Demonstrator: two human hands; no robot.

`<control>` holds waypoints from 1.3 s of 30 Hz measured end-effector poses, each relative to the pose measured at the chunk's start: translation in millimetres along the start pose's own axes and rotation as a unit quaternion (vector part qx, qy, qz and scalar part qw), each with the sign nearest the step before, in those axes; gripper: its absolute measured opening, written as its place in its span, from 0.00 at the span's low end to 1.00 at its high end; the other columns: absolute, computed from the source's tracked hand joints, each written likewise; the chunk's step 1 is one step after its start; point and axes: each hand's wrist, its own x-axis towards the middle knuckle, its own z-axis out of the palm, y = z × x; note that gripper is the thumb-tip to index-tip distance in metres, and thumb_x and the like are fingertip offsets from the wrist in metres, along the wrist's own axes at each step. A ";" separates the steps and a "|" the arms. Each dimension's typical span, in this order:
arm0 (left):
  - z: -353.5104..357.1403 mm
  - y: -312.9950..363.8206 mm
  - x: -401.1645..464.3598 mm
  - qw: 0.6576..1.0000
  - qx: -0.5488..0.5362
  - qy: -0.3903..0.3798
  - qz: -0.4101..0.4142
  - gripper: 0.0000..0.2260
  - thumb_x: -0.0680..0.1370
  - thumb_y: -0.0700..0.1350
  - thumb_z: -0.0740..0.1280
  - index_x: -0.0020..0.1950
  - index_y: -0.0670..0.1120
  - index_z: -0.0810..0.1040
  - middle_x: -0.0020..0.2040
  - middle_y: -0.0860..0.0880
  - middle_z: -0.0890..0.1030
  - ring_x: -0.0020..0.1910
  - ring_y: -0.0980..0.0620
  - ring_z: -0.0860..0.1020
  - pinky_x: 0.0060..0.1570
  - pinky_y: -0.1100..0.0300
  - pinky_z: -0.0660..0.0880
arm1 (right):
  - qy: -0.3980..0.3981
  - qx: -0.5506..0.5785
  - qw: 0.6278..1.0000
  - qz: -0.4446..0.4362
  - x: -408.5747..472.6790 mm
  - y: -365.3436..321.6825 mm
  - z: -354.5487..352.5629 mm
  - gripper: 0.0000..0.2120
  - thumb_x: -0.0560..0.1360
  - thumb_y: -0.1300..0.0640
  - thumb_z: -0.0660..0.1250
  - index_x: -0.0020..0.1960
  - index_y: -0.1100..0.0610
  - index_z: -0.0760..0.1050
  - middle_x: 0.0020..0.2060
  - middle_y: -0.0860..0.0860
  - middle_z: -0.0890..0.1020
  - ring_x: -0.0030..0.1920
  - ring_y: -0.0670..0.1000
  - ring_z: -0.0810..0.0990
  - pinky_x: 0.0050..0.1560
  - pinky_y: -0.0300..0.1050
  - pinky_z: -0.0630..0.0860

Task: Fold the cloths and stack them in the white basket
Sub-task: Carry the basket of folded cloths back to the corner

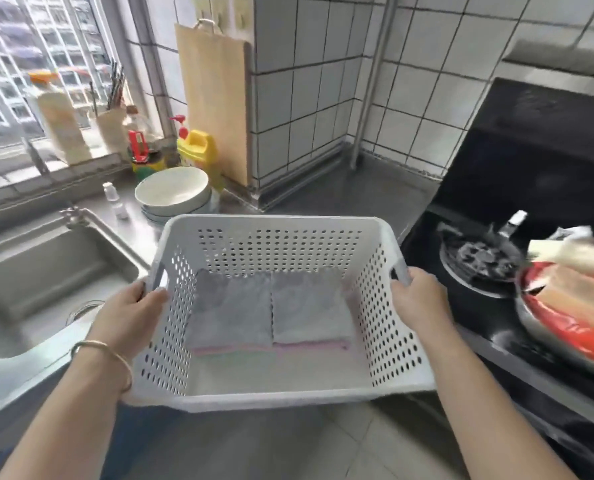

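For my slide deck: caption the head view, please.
Both hands hold the white basket of folded cloths in a kitchen.

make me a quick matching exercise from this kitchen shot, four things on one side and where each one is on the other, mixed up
Things:
1. white basket
2. grey folded cloths
3. cutting board
4. stacked bowls

Places:
A. hanging on the tiled wall
B. on the counter behind the sink
C. held in the grip of left hand and right hand
D. lying side by side on the basket floor

Pairs: 1-C, 2-D, 3-A, 4-B

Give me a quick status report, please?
Left hand and right hand grip white basket handles. Folded cloths stacked inside, two piles. Nothing in the way.
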 end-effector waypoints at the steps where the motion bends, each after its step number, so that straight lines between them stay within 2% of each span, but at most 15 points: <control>1: 12.7 7.1 12.9 1.000 0.002 -0.003 0.002 0.06 0.78 0.44 0.62 0.41 0.49 0.75 0.37 0.42 0.75 0.36 0.47 0.71 0.42 0.53 0.69 | 0.001 0.001 1.000 0.008 15.0 4.6 -0.4 0.05 0.76 0.58 0.57 0.47 0.57 0.71 0.40 0.53 0.75 0.38 0.54 0.73 0.30 0.42 0.62; 3: 34.6 19.4 36.8 1.000 0.022 -0.010 0.016 0.05 0.78 0.45 0.62 0.44 0.46 0.76 0.38 0.40 0.76 0.36 0.46 0.72 0.43 0.53 0.71 | 0.000 0.001 1.000 0.017 40.7 8.1 1.6 0.05 0.77 0.58 0.57 0.45 0.58 0.70 0.38 0.53 0.74 0.33 0.50 0.71 0.27 0.40 0.60; 5: 58.2 32.8 71.8 0.997 0.062 -0.013 0.040 0.07 0.78 0.45 0.63 0.44 0.43 0.75 0.35 0.41 0.76 0.33 0.45 0.71 0.37 0.54 0.69 | 0.010 0.003 0.999 0.030 77.0 9.4 8.7 0.06 0.77 0.58 0.57 0.45 0.59 0.71 0.35 0.52 0.73 0.31 0.48 0.69 0.27 0.40 0.60; 7: 75.4 45.1 102.4 0.994 0.089 -0.018 0.058 0.06 0.78 0.46 0.63 0.45 0.44 0.75 0.34 0.43 0.76 0.31 0.46 0.70 0.33 0.57 0.65 | 0.018 -0.001 0.999 0.040 106.5 7.1 14.5 0.06 0.76 0.59 0.57 0.45 0.59 0.72 0.34 0.51 0.72 0.31 0.49 0.69 0.27 0.40 0.61; 10: 104.9 65.9 155.0 0.991 0.105 -0.034 0.076 0.05 0.78 0.46 0.62 0.49 0.46 0.75 0.34 0.45 0.76 0.31 0.47 0.71 0.32 0.58 0.64 | 0.022 0.001 0.998 0.054 159.2 0.7 24.6 0.06 0.77 0.58 0.57 0.47 0.59 0.71 0.35 0.51 0.72 0.31 0.49 0.70 0.27 0.40 0.60; 15: 149.4 96.5 255.0 0.993 0.088 -0.054 0.054 0.06 0.77 0.44 0.62 0.49 0.42 0.76 0.32 0.45 0.75 0.30 0.47 0.70 0.32 0.57 0.64 | 0.005 -0.003 0.995 0.097 248.9 -25.1 49.2 0.15 0.77 0.53 0.59 0.61 0.58 0.70 0.47 0.54 0.77 0.35 0.49 0.74 0.28 0.40 0.63; 19: 177.6 113.7 309.1 0.994 0.082 -0.062 0.030 0.07 0.77 0.43 0.62 0.52 0.43 0.76 0.32 0.47 0.75 0.29 0.48 0.70 0.30 0.58 0.63 | -0.016 -0.006 0.992 0.124 308.8 -32.5 66.3 0.20 0.76 0.51 0.60 0.67 0.56 0.66 0.56 0.55 0.77 0.48 0.55 0.77 0.38 0.43 0.71; 20: 181.9 117.1 316.0 0.994 0.081 -0.067 0.025 0.07 0.77 0.42 0.62 0.53 0.43 0.76 0.32 0.46 0.75 0.29 0.48 0.70 0.30 0.58 0.63 | -0.023 -0.009 0.991 0.129 317.4 -32.8 68.9 0.20 0.77 0.52 0.59 0.67 0.56 0.66 0.56 0.55 0.77 0.49 0.56 0.78 0.40 0.43 0.71; 23: 196.8 126.7 337.2 0.995 0.056 -0.076 0.008 0.09 0.78 0.40 0.61 0.57 0.45 0.76 0.35 0.44 0.77 0.30 0.47 0.70 0.33 0.57 0.64 | -0.033 -0.020 0.990 0.139 347.7 -31.9 76.1 0.18 0.78 0.55 0.54 0.67 0.56 0.66 0.55 0.56 0.77 0.48 0.56 0.78 0.35 0.42 0.69; 26: 211.3 134.7 349.5 0.996 0.032 -0.080 -0.004 0.11 0.78 0.38 0.60 0.59 0.44 0.75 0.37 0.45 0.76 0.31 0.49 0.69 0.33 0.58 0.63 | -0.029 -0.054 0.990 0.125 374.5 -34.0 76.8 0.17 0.81 0.55 0.49 0.64 0.58 0.68 0.53 0.56 0.77 0.47 0.56 0.75 0.39 0.44 0.68; 29: 221.6 143.7 357.8 0.996 0.017 -0.085 -0.019 0.10 0.78 0.38 0.60 0.57 0.48 0.74 0.35 0.46 0.75 0.30 0.49 0.68 0.32 0.59 0.62 | -0.026 -0.070 0.990 0.116 396.5 -36.0 76.7 0.18 0.82 0.55 0.46 0.62 0.60 0.69 0.51 0.56 0.77 0.44 0.54 0.71 0.40 0.44 0.66; 32: 228.6 150.2 366.8 0.995 -0.009 -0.090 -0.033 0.10 0.78 0.39 0.61 0.54 0.53 0.73 0.39 0.45 0.78 0.32 0.48 0.70 0.36 0.57 0.66 | -0.011 -0.079 0.990 0.114 410.7 -34.8 77.5 0.18 0.82 0.55 0.46 0.61 0.60 0.70 0.53 0.57 0.77 0.44 0.53 0.70 0.41 0.44 0.66; 36: 239.1 149.8 376.6 0.995 -0.036 -0.072 -0.062 0.15 0.78 0.42 0.63 0.63 0.52 0.74 0.50 0.47 0.80 0.43 0.46 0.77 0.52 0.49 0.74 | 0.011 -0.091 0.990 0.104 427.2 -34.6 77.7 0.19 0.82 0.54 0.45 0.60 0.58 0.72 0.55 0.58 0.78 0.47 0.56 0.70 0.43 0.45 0.64; 39: 250.4 154.2 379.1 0.991 -0.049 -0.074 -0.100 0.17 0.77 0.41 0.62 0.65 0.51 0.72 0.54 0.45 0.80 0.49 0.43 0.78 0.57 0.44 0.74 | 0.019 -0.107 0.991 0.083 443.9 -35.3 76.4 0.19 0.82 0.53 0.46 0.60 0.58 0.72 0.55 0.59 0.77 0.51 0.58 0.71 0.44 0.45 0.64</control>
